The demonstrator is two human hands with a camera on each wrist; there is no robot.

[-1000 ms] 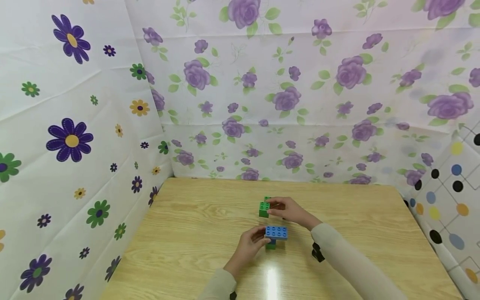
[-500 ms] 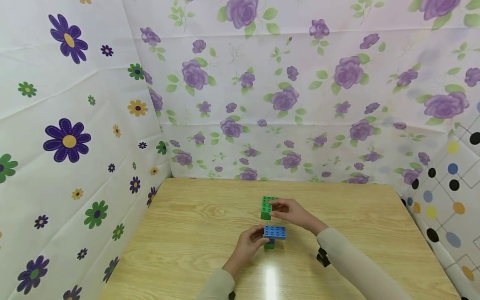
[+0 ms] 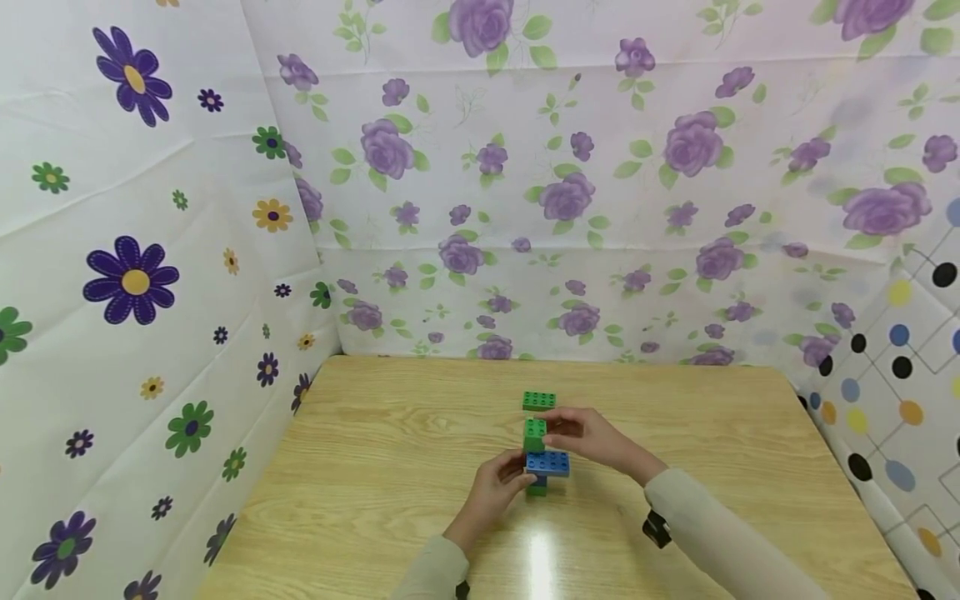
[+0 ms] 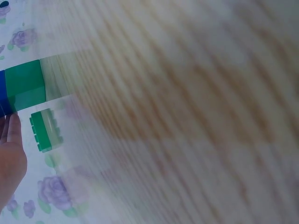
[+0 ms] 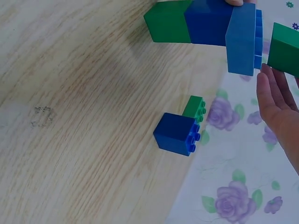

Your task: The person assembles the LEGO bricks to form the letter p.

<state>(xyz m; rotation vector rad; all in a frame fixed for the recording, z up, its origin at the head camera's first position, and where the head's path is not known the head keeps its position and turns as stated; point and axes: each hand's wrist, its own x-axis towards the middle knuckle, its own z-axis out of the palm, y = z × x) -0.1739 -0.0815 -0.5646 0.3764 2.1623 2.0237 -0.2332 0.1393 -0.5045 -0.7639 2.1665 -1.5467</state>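
My left hand (image 3: pixel 491 498) grips a small upright stack from its left side. This stack has a green block (image 5: pixel 169 22) at the bottom, a dark blue block (image 5: pixel 208 21) above it, and a lighter blue eight-stud brick (image 3: pixel 549 464) across the top, jutting right. Between thumb and fingers, my right hand (image 3: pixel 596 437) pinches a square green block (image 3: pixel 535 434) just above the left end of that blue brick. A narrow gap separates the two in the right wrist view.
Behind the hands, a flat green brick (image 3: pixel 539 401) lies on the wooden table (image 3: pixel 390 467). Beside it in the right wrist view stands a loose dark blue block (image 5: pixel 174 134), hidden by my right hand in the head view. Flower-print cloth (image 3: pixel 450 167) rises along the table's back edge.
My right hand has carried the square green block toward me, from beside the flat green brick to over the stack. The left hand has stayed at the stack.
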